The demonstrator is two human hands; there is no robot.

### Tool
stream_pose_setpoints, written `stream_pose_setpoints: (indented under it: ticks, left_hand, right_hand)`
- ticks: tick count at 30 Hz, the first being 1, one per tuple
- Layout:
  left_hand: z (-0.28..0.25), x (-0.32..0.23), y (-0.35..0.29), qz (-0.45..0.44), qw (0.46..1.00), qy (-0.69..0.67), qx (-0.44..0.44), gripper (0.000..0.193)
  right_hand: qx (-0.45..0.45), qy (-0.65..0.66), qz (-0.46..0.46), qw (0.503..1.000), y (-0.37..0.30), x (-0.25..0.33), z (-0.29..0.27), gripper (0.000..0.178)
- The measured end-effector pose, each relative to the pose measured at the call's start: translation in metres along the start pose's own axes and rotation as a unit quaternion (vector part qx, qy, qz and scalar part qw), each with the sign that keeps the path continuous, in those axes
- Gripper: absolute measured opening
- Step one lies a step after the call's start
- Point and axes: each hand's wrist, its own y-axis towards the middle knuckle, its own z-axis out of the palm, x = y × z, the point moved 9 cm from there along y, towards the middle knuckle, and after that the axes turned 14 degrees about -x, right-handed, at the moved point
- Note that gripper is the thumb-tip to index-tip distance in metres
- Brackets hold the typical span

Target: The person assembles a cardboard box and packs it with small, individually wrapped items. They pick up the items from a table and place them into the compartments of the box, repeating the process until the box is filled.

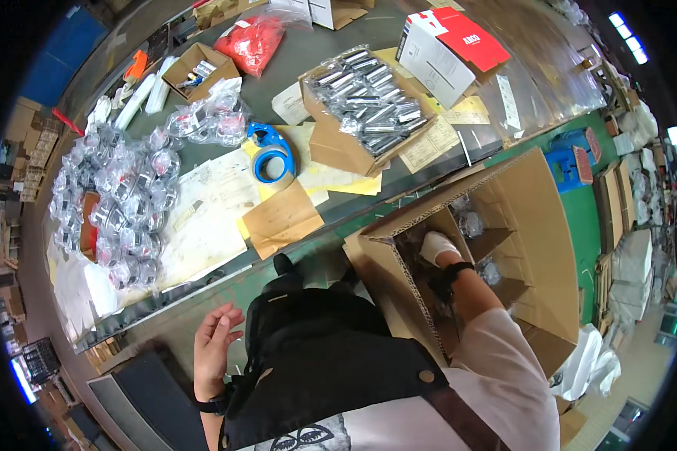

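Note:
My right hand (438,246), in a white glove, reaches down into a large cardboard box (553,255) with compartments. Its fingers are hidden, so I cannot tell whether they grip anything. Beside that hand, clear-bagged parts (470,223) lie in one compartment, and another bagged part (490,272) sits in a nearby one. Cardboard dividers (492,242) separate them. In front of the workbench my left hand (215,342) hangs bare in the air, its fingers loosely bent and apart, with nothing in them.
On the workbench (203,155) lie many bagged parts (128,184), a blue tape dispenser (272,161), a carton of wrapped metal tubes (368,101), a red bag (251,45) and a red-and-white box (444,56). A blue step stool (568,169) stands right of the large box.

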Motion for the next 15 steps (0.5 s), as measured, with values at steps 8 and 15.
stream_pose_setpoints:
  ticks: [8,15]
  left_hand:
    - [-0.026,-0.036,0.072,0.047,0.996,0.029,0.067,0.034]
    - [-0.122,-0.071,0.164,0.227,0.95,0.209,-0.041,0.037]
  right_hand:
    - [0.154,-0.097,-0.121,0.976,-0.04,0.053,-0.003,0.033]
    - [-0.174,0.023,0.16,0.971,-0.17,-0.02,-0.245,0.042]
